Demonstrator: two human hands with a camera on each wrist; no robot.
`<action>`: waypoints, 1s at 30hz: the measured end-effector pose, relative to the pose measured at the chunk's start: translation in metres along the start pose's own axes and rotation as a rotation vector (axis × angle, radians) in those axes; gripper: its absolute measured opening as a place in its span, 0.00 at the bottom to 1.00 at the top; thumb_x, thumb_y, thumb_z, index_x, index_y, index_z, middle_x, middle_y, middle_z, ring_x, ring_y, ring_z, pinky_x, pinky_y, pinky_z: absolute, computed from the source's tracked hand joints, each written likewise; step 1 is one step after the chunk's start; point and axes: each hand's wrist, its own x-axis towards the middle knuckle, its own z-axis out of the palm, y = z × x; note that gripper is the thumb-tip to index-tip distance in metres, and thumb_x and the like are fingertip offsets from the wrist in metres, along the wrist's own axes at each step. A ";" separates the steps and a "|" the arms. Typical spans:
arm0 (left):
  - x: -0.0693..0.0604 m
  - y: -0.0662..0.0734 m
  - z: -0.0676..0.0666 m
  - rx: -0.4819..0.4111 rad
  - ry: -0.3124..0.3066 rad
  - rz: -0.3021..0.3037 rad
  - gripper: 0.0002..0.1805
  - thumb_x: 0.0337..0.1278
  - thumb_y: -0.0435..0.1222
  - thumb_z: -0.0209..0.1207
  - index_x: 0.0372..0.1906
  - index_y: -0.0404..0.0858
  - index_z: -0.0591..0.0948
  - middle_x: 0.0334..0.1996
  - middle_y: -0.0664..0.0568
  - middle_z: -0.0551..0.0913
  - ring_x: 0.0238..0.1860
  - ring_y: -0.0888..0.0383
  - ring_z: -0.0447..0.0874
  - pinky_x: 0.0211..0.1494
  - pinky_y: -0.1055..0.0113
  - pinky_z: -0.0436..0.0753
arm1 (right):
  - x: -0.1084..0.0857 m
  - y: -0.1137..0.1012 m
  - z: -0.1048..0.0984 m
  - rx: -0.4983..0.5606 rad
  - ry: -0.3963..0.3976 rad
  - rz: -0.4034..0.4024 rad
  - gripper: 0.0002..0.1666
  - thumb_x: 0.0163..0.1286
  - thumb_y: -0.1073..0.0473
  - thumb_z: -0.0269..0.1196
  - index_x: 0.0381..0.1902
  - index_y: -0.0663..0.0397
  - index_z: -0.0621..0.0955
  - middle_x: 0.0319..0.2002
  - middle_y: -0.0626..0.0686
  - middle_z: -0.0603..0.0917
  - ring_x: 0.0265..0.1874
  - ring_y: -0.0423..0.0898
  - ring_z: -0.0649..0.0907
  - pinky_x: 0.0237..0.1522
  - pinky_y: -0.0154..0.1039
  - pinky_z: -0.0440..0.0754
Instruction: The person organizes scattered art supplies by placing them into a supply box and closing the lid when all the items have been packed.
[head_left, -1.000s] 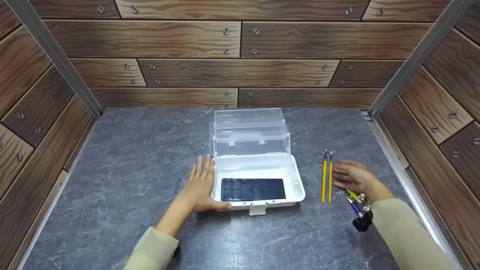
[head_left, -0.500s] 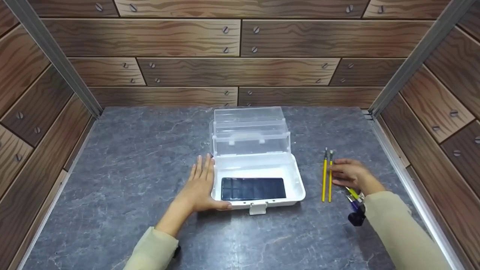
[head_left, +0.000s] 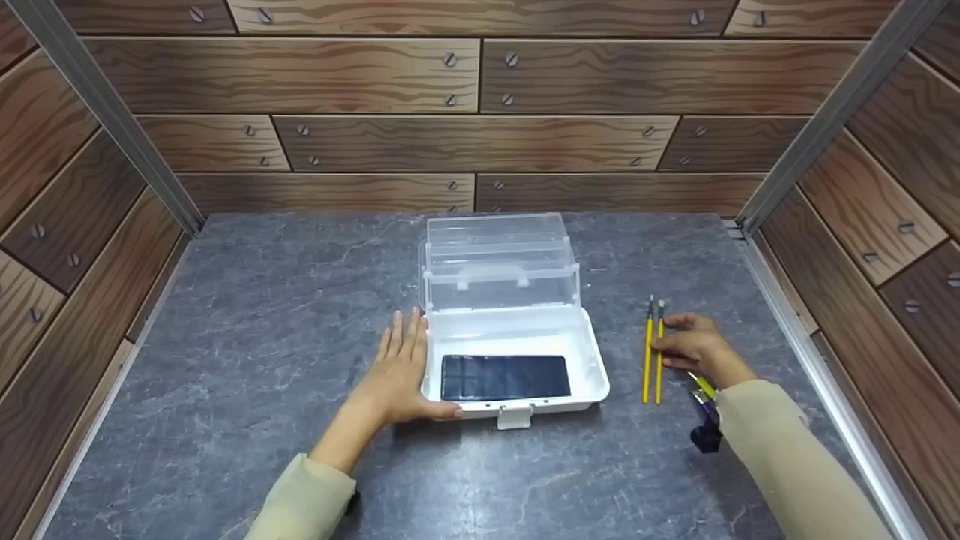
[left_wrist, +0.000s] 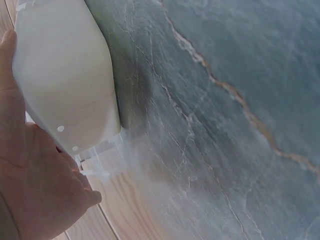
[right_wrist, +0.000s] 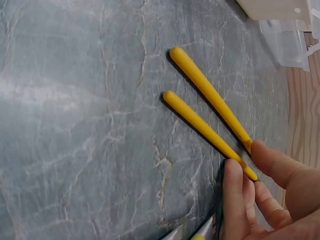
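A white box point(head_left: 592, 360) with its clear lid point(head_left: 499, 259) tilted back holds a dark flat rectangular object point(head_left: 506, 377). Against the box's left wall and front edge lies the left hand point(head_left: 397, 382), fingers straight and thumb spread. Two yellow-handled brushes point(head_left: 646, 360) lie side by side on the table, right of the box. The right hand point(head_left: 694, 345) has its thumb and fingers around the handle of the nearer brush point(right_wrist: 200, 124). Its thumb tip meets the other brush point(right_wrist: 210, 97) in the right wrist view; no brush is lifted.
Beside the right sleeve lie a yellow-green pen-like item point(head_left: 703, 385), a purple one point(head_left: 703, 405) and a black object point(head_left: 705, 436), partly covered. Wood-patterned walls point(head_left: 480, 142) and metal posts point(head_left: 847, 105) border the grey table point(head_left: 285, 300).
The right hand has moved left from beside the brushes until its fingers reach them. The left hand, box and brushes have stayed in place.
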 end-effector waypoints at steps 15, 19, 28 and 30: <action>0.001 -0.001 -0.002 0.000 -0.016 0.017 0.84 0.26 0.84 0.55 0.78 0.31 0.34 0.77 0.39 0.24 0.78 0.38 0.23 0.81 0.47 0.37 | 0.003 0.002 0.002 -0.047 0.033 -0.026 0.44 0.59 0.73 0.70 0.69 0.65 0.62 0.39 0.53 0.79 0.27 0.40 0.85 0.32 0.36 0.88; 0.003 -0.003 -0.002 -0.009 -0.017 0.026 0.84 0.26 0.84 0.55 0.78 0.31 0.34 0.77 0.40 0.23 0.79 0.38 0.25 0.81 0.48 0.37 | 0.003 0.001 0.001 -0.068 0.040 -0.031 0.44 0.58 0.73 0.71 0.68 0.63 0.63 0.42 0.55 0.77 0.26 0.41 0.85 0.32 0.36 0.88; 0.011 -0.003 -0.002 0.001 -0.017 0.039 0.85 0.24 0.85 0.54 0.79 0.32 0.34 0.79 0.41 0.25 0.79 0.38 0.25 0.81 0.47 0.39 | 0.004 0.005 0.004 -0.115 0.071 -0.081 0.41 0.55 0.75 0.71 0.64 0.66 0.64 0.58 0.67 0.72 0.23 0.40 0.84 0.29 0.35 0.88; 0.011 -0.002 -0.002 -0.001 -0.018 0.037 0.85 0.23 0.85 0.54 0.79 0.32 0.34 0.79 0.40 0.27 0.79 0.38 0.25 0.81 0.47 0.39 | 0.004 0.006 0.005 -0.122 0.073 -0.088 0.41 0.55 0.75 0.70 0.64 0.66 0.65 0.66 0.68 0.66 0.23 0.40 0.83 0.28 0.35 0.87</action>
